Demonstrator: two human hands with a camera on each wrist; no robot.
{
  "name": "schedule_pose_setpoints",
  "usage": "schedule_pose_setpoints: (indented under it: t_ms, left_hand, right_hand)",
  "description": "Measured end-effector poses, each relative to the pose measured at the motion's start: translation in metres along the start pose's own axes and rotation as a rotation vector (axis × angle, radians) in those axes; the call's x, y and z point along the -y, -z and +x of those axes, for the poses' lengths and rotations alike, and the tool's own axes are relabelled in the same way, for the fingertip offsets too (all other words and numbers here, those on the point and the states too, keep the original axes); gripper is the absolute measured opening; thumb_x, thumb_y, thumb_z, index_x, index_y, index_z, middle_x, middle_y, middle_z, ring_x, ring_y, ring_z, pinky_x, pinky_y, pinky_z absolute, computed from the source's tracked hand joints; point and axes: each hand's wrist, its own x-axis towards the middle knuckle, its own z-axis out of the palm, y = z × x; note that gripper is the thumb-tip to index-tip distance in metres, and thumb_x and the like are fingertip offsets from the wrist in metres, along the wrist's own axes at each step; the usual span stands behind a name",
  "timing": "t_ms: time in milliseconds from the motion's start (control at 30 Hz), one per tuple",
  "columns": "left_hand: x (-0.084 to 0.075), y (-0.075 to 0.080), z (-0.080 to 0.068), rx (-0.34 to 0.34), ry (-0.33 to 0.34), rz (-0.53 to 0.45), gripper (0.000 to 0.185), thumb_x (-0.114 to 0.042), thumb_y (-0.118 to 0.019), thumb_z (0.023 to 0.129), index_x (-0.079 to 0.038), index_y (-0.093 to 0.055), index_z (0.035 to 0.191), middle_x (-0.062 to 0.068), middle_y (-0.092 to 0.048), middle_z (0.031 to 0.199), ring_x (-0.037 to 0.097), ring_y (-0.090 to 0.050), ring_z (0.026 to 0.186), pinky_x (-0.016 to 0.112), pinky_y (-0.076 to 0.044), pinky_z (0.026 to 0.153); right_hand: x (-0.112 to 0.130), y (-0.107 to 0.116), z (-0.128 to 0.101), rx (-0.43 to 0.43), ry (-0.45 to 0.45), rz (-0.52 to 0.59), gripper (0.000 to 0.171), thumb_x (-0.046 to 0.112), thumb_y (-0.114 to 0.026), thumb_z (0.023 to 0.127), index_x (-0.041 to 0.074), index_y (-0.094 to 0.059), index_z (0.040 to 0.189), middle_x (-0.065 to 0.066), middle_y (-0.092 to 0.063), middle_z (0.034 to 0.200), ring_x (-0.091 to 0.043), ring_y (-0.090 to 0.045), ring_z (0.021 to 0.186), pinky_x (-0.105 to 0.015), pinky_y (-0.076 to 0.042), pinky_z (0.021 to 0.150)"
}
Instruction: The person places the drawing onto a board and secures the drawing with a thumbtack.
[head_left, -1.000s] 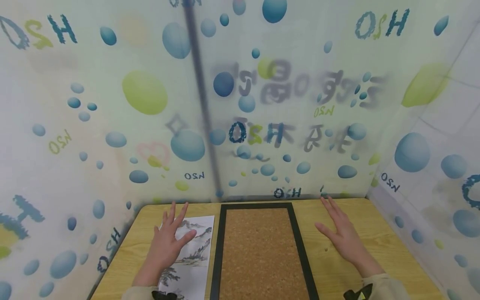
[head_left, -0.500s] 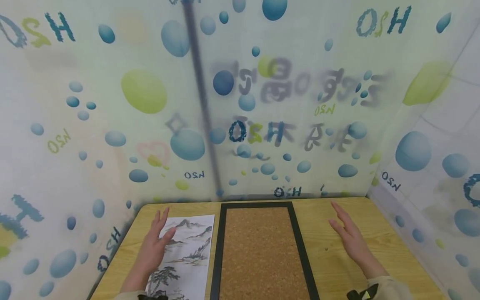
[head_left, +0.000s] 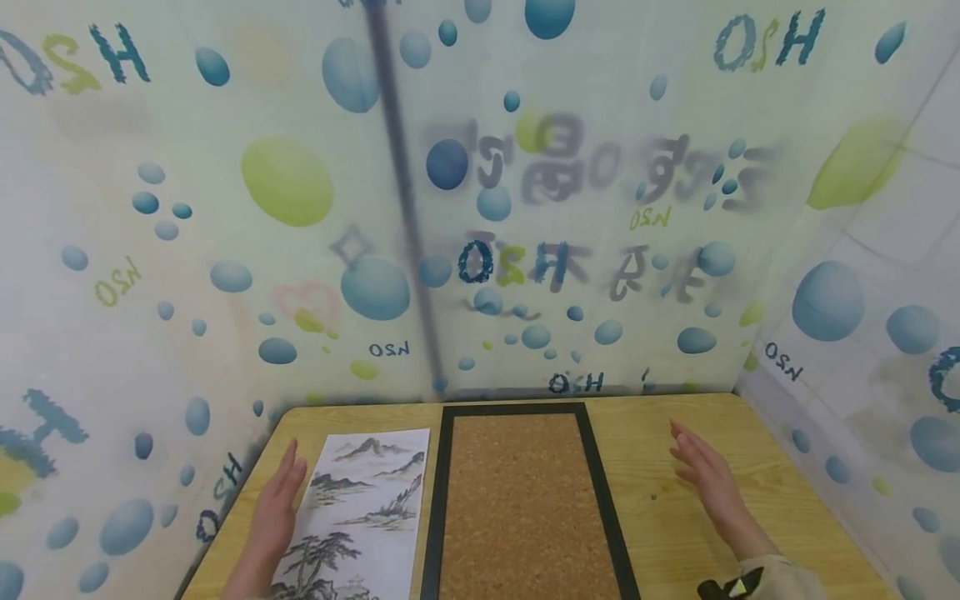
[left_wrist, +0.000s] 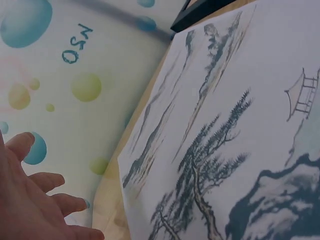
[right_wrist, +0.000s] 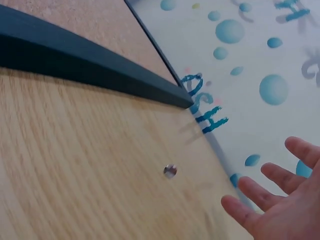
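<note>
Your left hand [head_left: 272, 512] and right hand [head_left: 708, 483] hover with fingers straight, holding nothing, either side of the cork board [head_left: 521, 500]; the landscape print [head_left: 360, 517] lies on the desk just left of it, likely to be picked up next.

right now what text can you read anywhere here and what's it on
"H2O", mirrored so it reads "OSH": printed many times on the curtain, in dark blue, teal and green, large and small.
"N2O"-like small mirrored marks: also on the curtain, same motif.
Large grey characters across the curtain's middle: too blurred to read.
Print: ink landscape, no legible writing.
Cork board: no text.
Table: no text.
</note>
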Motion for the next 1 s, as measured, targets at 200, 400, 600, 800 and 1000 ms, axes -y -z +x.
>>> schedule_pose_setpoints:
  t_ms: [200, 400, 600, 800, 1000]
  left_hand:
    - [0.011, 0.0, 0.002, -0.004, 0.095, 0.011, 0.086, -0.071, -0.03, 0.107, -0.019, -0.002, 0.169, 0.016, 0.0, 0.173, 0.047, 0.002, 0.158, 0.066, -0.003, 0.124]
    - [0.017, -0.004, 0.0, -0.037, 0.152, -0.011, 0.095, -0.077, -0.033, 0.103, -0.017, -0.002, 0.169, 0.024, -0.003, 0.171, 0.054, -0.002, 0.155, 0.068, -0.004, 0.122]
    - [0.024, -0.01, 0.0, -0.096, 0.197, -0.017, 0.111, -0.081, -0.053, 0.094, -0.016, -0.002, 0.169, 0.032, -0.008, 0.169, 0.058, -0.014, 0.151, 0.068, -0.016, 0.12]
    - [0.033, -0.013, -0.001, -0.116, 0.196, 0.056, 0.126, -0.055, -0.085, 0.087, -0.008, 0.0, 0.168, 0.039, -0.014, 0.164, 0.061, -0.022, 0.147, 0.067, -0.025, 0.118]
    - [0.036, -0.02, -0.004, -0.171, 0.218, 0.023, 0.124, -0.018, -0.096, 0.077, -0.001, -0.012, 0.166, 0.037, -0.014, 0.164, 0.059, -0.024, 0.146, 0.064, -0.029, 0.117]
  right_hand:
    - [-0.008, -0.001, -0.001, -0.025, -0.116, -0.008, 0.062, 0.037, -0.038, 0.117, -0.006, -0.032, 0.161, -0.033, -0.039, 0.159, -0.001, -0.059, 0.119, -0.027, -0.055, 0.094]
    - [-0.017, -0.005, 0.0, -0.022, -0.22, -0.055, 0.071, 0.046, -0.044, 0.114, -0.006, -0.034, 0.16, -0.032, -0.043, 0.157, -0.026, -0.061, 0.127, -0.027, -0.055, 0.095]
    - [-0.026, -0.006, 0.001, -0.032, -0.229, -0.037, 0.07, 0.043, -0.054, 0.111, -0.009, -0.04, 0.156, -0.031, -0.045, 0.156, 0.009, -0.058, 0.107, -0.022, -0.055, 0.092]
    - [-0.036, -0.011, -0.001, 0.015, -0.245, -0.071, 0.06, 0.031, -0.072, 0.103, -0.004, -0.055, 0.149, -0.026, -0.061, 0.141, -0.015, -0.066, 0.115, -0.023, -0.056, 0.087]
    - [-0.044, -0.015, 0.001, 0.031, -0.247, -0.046, 0.043, 0.006, -0.074, 0.099, -0.01, -0.062, 0.137, -0.023, -0.068, 0.127, -0.022, -0.069, 0.106, -0.027, -0.06, 0.085]
